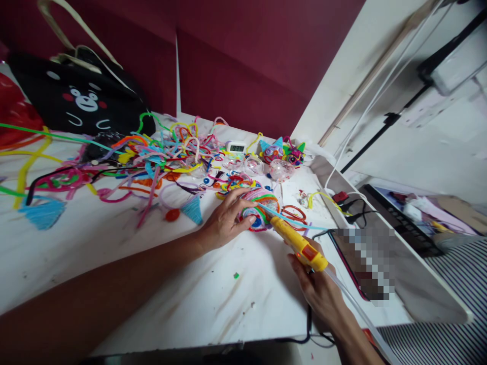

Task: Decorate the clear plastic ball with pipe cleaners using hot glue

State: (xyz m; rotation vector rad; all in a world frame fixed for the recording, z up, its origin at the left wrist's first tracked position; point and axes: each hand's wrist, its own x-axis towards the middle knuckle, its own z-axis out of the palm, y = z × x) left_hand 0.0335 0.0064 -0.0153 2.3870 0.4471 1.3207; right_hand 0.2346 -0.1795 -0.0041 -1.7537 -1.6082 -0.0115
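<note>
My left hand [229, 219] is closed around a round ball [262, 200] wrapped in bands of coloured pipe cleaner, with a blue round piece on its lower side. A yellow glue gun [299, 243] is gripped in my right hand [317, 279], its nozzle touching or very close to the ball's right side. From the ball a light blue pipe cleaner [300, 223] stretches to the right, passing by the nozzle. A clear glue stick sticks out of the gun's rear, over my right wrist.
Tangled pipe cleaners [152, 152] spread over the table's left and back. Behind the ball are clear plastic pieces [281, 171], a small timer [236, 147] and two decorated balls [273, 150]. Red-handled scissors [294, 214] and a phone [353, 263] lie right, near a raised ledge [411, 274].
</note>
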